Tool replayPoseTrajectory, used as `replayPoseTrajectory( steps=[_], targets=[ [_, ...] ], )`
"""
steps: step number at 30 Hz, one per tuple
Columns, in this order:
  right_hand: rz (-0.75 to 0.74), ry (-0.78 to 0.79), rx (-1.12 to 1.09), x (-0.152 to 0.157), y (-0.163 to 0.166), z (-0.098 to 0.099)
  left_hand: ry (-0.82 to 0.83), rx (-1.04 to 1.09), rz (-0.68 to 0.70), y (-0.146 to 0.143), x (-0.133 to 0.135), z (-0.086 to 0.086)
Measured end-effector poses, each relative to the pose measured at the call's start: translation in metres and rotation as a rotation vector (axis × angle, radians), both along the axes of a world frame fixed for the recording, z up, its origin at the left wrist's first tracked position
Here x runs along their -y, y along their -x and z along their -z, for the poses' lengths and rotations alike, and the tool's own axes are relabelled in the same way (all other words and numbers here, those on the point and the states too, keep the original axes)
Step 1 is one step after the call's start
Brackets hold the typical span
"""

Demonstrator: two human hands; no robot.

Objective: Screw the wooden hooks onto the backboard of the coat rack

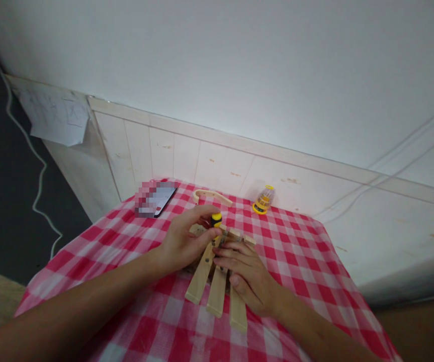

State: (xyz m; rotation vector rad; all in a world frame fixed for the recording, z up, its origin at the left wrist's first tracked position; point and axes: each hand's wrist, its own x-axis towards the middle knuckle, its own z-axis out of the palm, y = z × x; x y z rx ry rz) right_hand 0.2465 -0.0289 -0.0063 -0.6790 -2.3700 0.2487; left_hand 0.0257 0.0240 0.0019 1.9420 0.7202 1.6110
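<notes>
In the head view, close by the wall (247,85), a desk (303,251) under a cloth (134,322) of red, pink and white squares, thin, slightly wrinkled, and hanging over the sides. Behind the desk, pale panelling (184,156) with vertical grooves and small brownish marks; above, smooth and plain white paint. To the left, a dark surface (1,176) with a wavy white cable (40,176) running down, and near it a sheet of paper (60,118) with a ragged lower edge and faint drawn lines.

On the cloth, in the middle and near to the body, three wooden slats (215,296), light in colour, flat and straight, spread like a fan, with small dark round spots on the faces. Between the fingers of the left hand (184,239), held narrow, a screwdriver (216,219) with rounded yellow and black handle, upright over the slats; tip hidden, so cannot tell its exact contact. Across the slats, the right hand (247,274), with fingers stretched and lying flat on the wood.

Farther back, a curved wooden piece (212,194) with one hooked end; to its left, a flat phone (166,193), partly pixelated; to its right, a tapering transparent container (264,200) with yellow base and top.
</notes>
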Motion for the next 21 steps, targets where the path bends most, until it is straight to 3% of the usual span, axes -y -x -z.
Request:
replayPoseTrajectory(
  steps=[21],
  targets=[
    [-0.004, -0.011, 0.007, -0.001, -0.0009, 0.0001, -0.191, -0.084, -0.052, 0.0035, -0.0015, -0.0004]
  ],
)
